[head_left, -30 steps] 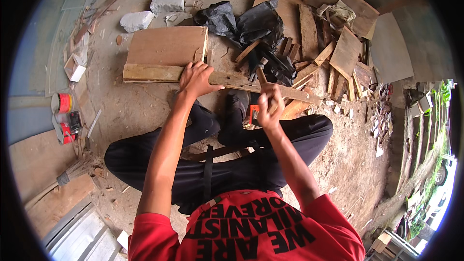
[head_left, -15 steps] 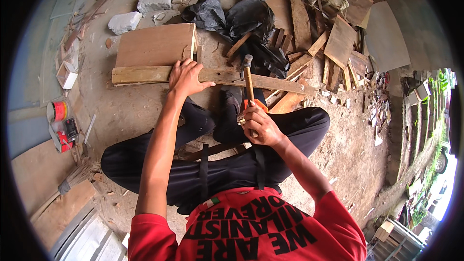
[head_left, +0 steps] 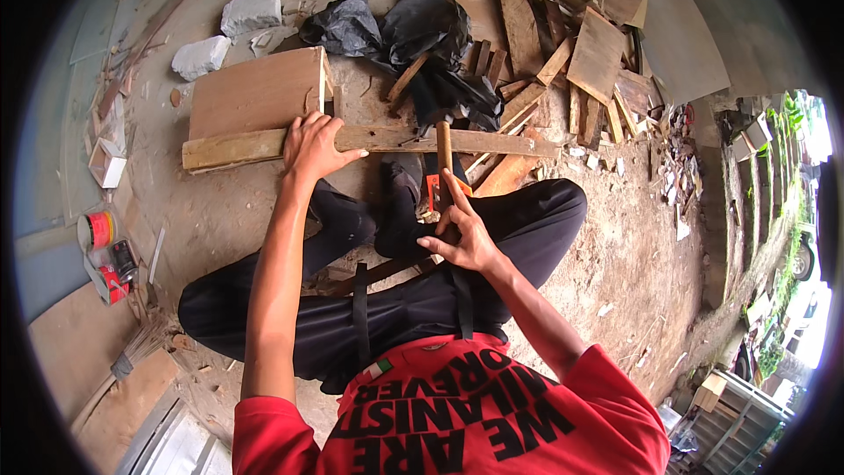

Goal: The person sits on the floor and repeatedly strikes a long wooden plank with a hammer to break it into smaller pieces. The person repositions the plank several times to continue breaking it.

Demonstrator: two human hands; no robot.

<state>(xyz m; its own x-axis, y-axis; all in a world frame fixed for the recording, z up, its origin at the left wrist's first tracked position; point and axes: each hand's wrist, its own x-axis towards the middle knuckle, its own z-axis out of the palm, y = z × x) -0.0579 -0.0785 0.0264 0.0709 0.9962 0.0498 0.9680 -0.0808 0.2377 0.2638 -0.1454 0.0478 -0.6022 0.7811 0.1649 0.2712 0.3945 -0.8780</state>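
Note:
I sit on the dirt floor with my black-trousered legs drawn in. My left hand (head_left: 312, 145) lies flat on a long rough wooden batten (head_left: 492, 142) that runs across in front of my feet, pressing it down. My right hand (head_left: 462, 230) is shut on the wooden handle of a hammer (head_left: 444, 154). The handle points up and away toward the batten, and its head is lost against black plastic. A flat plywood board (head_left: 255, 92) lies just behind the batten on the left. A small orange thing (head_left: 434, 190) lies by my shoe.
Crumpled black plastic sheeting (head_left: 413, 26) and a pile of scrap wood offcuts (head_left: 571, 62) lie beyond the batten. Two pale stone lumps (head_left: 251, 9) sit at the far left. Red-and-white cans (head_left: 97, 230) and a small white box (head_left: 105, 163) stand at the left.
My right hand has drawn back from the batten toward my body, bringing the hammer lower. My left hand has stayed on the batten.

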